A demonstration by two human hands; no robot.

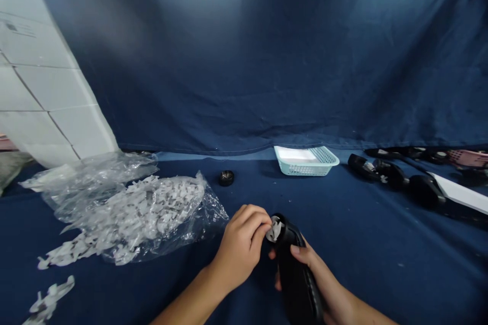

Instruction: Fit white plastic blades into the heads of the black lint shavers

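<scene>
Black casing [298,277] sits at our six o'clock, gripped in our right hand [305,259] to steady it, while our left hand [239,249] pinches a white scrap [274,229] at its open end.

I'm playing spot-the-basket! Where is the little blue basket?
In the head view, the pale blue basket sits far back on the blue cloth, right of centre, between a small round black piece on its left and black parts on its right.

Head-worn view, looking forward and down.
Left hand [238,249] and right hand [308,264] sit close at bottom centre; blue cloth backdrop [244,61] fills the upper frame.
</scene>
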